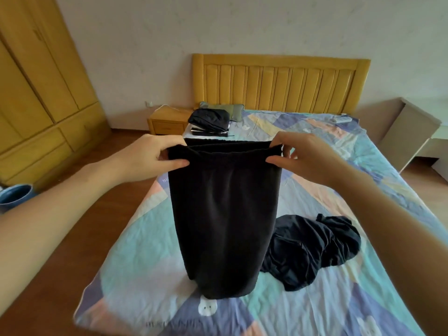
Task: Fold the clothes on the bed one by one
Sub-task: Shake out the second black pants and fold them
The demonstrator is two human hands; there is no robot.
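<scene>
A black pair of trousers hangs by its waistband above the bed, its lower end touching the sheet. My left hand pinches the left end of the waistband. My right hand pinches the right end, thumb in front. A crumpled black garment lies on the sheet just right of the hanging trousers. A stack of folded dark clothes sits at the far left corner of the bed.
A green pillow lies by the yellow headboard. A wooden nightstand and a wardrobe stand to the left, a blue bin on the floor, a grey cabinet to the right.
</scene>
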